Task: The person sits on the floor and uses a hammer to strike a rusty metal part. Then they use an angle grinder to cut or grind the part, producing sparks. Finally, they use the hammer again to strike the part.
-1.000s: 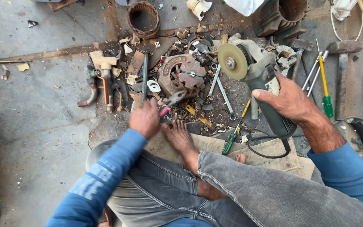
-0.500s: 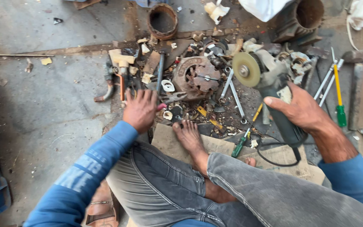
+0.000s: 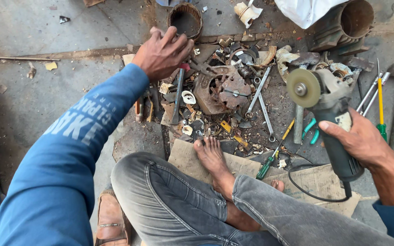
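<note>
The person sits on cardboard [image 3: 318, 182] laid on the concrete floor [image 3: 33, 109], legs crossed in grey jeans, one bare foot [image 3: 210, 157] at the cardboard's far edge. A sandal [image 3: 110, 218] lies by the left knee.

The right hand [image 3: 361, 141] is clamped round the body of an angle grinder [image 3: 329, 114], fingers wrapped tight, thumb along the near side; the disc [image 3: 303, 87] faces up and left, lifted above the scrap. Its black cord [image 3: 315, 193] loops over the cardboard. Just past the foot lie a green screwdriver [image 3: 270, 164] and two spanners [image 3: 261, 102], crossing each other.

Further out sits a rusty round housing [image 3: 222, 91] amid small metal scraps. The left hand [image 3: 163, 52], in a blue sleeve, reaches over the pile's left far side, fingers spread apart and curled down, holding nothing that shows; whether they touch the scrap cannot be told. A hammer [image 3: 178, 98] lies just below it.

Beyond stand a rusty ring [image 3: 185, 18] and, towards the far right corner, a ribbed motor casing [image 3: 343, 27].
</note>
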